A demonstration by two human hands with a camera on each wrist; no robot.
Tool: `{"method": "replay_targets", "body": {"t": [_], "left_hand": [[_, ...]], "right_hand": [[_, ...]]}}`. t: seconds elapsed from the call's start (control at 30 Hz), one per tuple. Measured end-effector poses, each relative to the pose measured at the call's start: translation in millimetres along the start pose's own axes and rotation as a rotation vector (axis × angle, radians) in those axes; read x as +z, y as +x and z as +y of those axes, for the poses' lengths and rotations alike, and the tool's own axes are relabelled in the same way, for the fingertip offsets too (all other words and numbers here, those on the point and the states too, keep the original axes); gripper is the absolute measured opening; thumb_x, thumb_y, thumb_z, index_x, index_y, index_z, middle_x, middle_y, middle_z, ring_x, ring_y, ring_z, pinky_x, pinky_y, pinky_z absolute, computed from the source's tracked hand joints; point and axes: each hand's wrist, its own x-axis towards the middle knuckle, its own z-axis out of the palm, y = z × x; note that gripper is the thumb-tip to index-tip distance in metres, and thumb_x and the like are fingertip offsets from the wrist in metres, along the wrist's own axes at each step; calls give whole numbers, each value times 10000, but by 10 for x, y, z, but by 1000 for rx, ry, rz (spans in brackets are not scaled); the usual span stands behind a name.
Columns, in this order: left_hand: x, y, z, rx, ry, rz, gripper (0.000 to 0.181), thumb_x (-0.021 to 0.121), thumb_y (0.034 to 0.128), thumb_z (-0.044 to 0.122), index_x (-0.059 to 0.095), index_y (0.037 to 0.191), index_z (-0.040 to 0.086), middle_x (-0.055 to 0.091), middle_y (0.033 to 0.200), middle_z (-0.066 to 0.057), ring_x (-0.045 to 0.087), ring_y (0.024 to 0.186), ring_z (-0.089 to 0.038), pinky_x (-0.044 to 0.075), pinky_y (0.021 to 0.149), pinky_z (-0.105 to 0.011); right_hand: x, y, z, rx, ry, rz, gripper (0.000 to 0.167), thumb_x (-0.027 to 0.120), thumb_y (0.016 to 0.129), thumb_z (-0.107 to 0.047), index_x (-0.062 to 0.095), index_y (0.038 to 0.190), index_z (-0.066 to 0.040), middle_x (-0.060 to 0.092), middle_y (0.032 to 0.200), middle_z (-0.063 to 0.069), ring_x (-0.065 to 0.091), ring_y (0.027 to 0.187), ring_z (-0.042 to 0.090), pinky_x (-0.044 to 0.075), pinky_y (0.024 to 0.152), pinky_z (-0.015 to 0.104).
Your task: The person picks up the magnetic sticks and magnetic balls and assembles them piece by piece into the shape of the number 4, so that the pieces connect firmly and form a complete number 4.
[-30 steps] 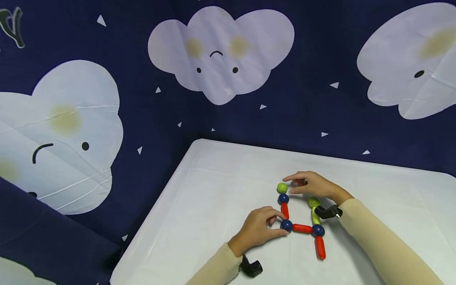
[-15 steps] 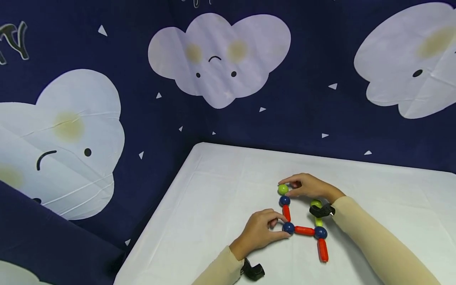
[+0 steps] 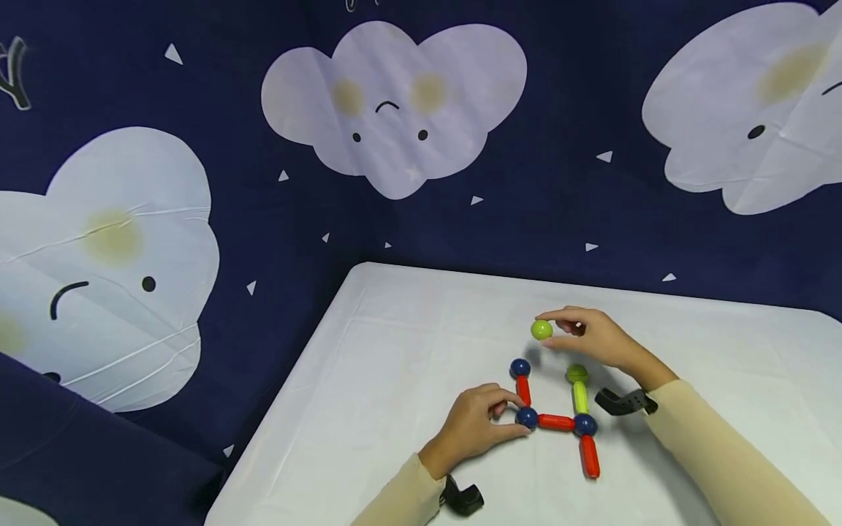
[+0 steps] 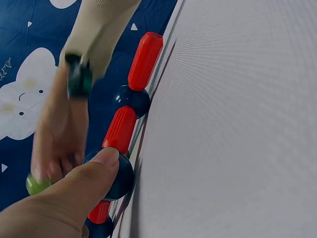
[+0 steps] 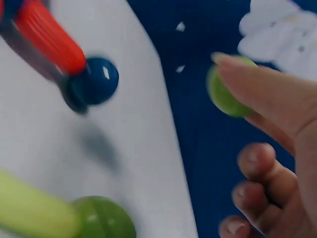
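My left hand (image 3: 475, 422) pinches a blue ball (image 3: 527, 418) between thumb and fingers; in the left wrist view the thumb lies across that blue ball (image 4: 121, 178). From it one red rod (image 3: 522, 390) runs back to another blue ball (image 3: 520, 367). A second red rod (image 3: 555, 423) joins it to a blue ball (image 3: 585, 424) on the right. My right hand (image 3: 595, 336) pinches a lime-green ball (image 3: 541, 329) by its fingertips, apart from the far blue ball. The right wrist view shows this green ball (image 5: 225, 96) with thumb and a finger around it.
On the right blue ball, a yellow-green rod (image 3: 580, 398) with a green ball (image 3: 577, 374) reaches backward, and a red rod (image 3: 590, 457) points forward. All lie on a white-covered table (image 3: 408, 343). A dark blue cloud-patterned cloth (image 3: 566, 219) hangs behind.
My right hand took hold of the lime-green ball at the far blue ball, then pulled it off, moving back and right. The left hand kept its grip on the blue ball.
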Motion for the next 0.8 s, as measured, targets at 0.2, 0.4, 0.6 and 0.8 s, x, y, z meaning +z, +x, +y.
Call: {"method": "replay_targets", "body": {"t": [0.2, 0.4, 0.6, 0.8], "left_hand": [[26, -37, -9, 17, -3, 24, 349, 908, 781, 362, 749, 1062, 229, 493, 741, 85, 419, 689, 29, 329, 622, -97], [-4, 0, -19, 12, -15, 33, 350, 911, 779, 342, 751, 1070, 230, 500, 743, 73, 435, 692, 2, 334, 622, -113], [17, -44, -9, -20, -23, 7, 349, 905, 782, 362, 753, 1072, 242, 495, 742, 82, 421, 686, 24, 326, 609, -104], [30, -17, -16, -12, -33, 21, 344, 900, 785, 372, 756, 1073, 249, 503, 745, 80, 435, 686, 13, 332, 605, -105]], "right_hand": [[6, -773, -191, 85, -28, 224, 366, 819, 885, -364, 724, 1218, -246, 496, 866, 77, 434, 765, 176, 348, 590, 297], [245, -1533, -302, 257, -48, 350, 344, 854, 849, -347, 736, 1136, -197, 488, 801, 26, 436, 735, 140, 328, 565, 286], [817, -2057, -389, 499, -125, 331, 486, 879, 755, -508, 775, 1075, -157, 446, 738, -20, 401, 652, 74, 331, 544, 262], [1207, -2253, -319, 234, -342, 485, 403, 1001, 583, -349, 781, 881, -191, 311, 649, -209, 312, 611, -26, 284, 516, 226]]}}
